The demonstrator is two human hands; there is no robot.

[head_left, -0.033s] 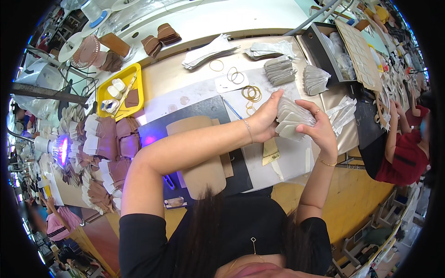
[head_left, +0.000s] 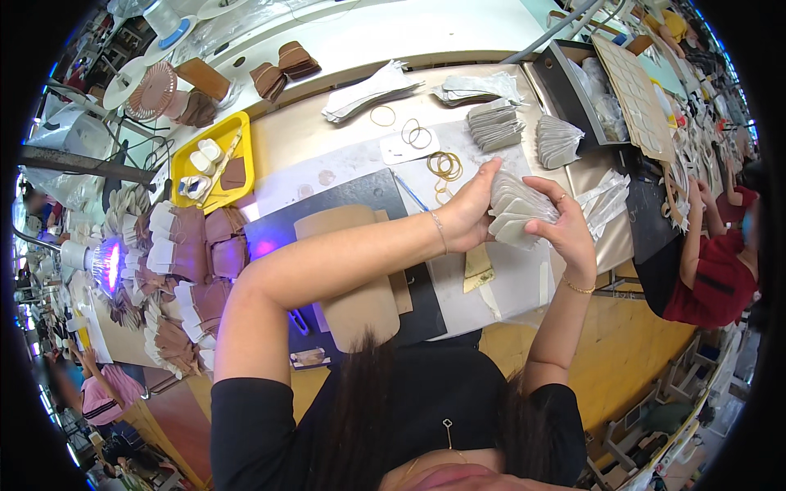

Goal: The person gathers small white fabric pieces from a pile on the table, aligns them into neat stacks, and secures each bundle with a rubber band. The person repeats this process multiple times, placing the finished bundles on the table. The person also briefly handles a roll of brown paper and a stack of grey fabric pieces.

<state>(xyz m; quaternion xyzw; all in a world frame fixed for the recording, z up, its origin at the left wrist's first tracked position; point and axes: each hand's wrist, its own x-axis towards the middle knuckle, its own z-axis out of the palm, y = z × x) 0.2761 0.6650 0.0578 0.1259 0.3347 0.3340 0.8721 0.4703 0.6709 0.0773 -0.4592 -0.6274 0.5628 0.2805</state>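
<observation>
A fanned stack of pale grey cut pieces (head_left: 517, 209) is held up over the right part of the table, between both my hands. My left hand (head_left: 468, 214) grips its left side, thumb pointing up along the edge. My right hand (head_left: 571, 227) closes on the right side, with the thumb across the front and the fingers behind, partly hidden. Beyond the hands lie more grey stacks, one ribbed bundle (head_left: 494, 124) and one fanned bundle (head_left: 559, 139). Several rubber bands (head_left: 444, 165) rest on the white sheet to the left.
A yellow tray (head_left: 250, 164) with white spools stands at the left, beside brown and white stacked pieces (head_left: 176, 237) and a lit lamp (head_left: 105, 263). A tan board (head_left: 358, 311) lies under my left forearm. At the back right is a black box (head_left: 573, 90); a person in red (head_left: 712, 278) works beyond.
Almost nothing differs. The grey pieces shift slightly between my hands, which stay in about the same place.
</observation>
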